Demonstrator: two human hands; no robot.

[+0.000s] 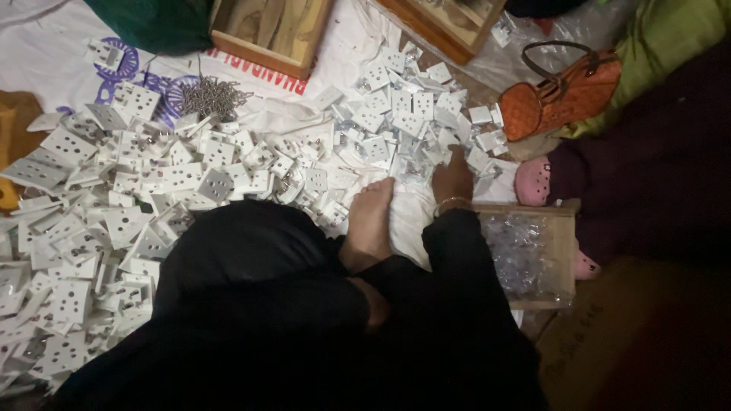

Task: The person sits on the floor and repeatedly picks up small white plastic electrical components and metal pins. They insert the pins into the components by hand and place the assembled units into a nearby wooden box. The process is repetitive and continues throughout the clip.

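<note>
1. A white printed cloth covers the floor, dimly lit, and the person sits on it in black clothing, one bare foot stretched forward
2. White plastic socket plates lie in a wide heap across the left side, and a second heap of smaller white socket parts lies ahead near the middle
3. The right hand reaches forward with a bangle at the wrist and rests on the near edge of the smaller heap; its fingers are buried among the parts, so I cannot tell whether they pinch anything
4. The left hand is not visible; it is lost in the dark sleeve
5. Just right of the right forearm sits a wooden tray holding small shiny metal pieces
6. A pile of metal screws lies beyond the plates, beside a wooden box
7. An orange handbag stands at the far right, a pink slipper below it
</note>
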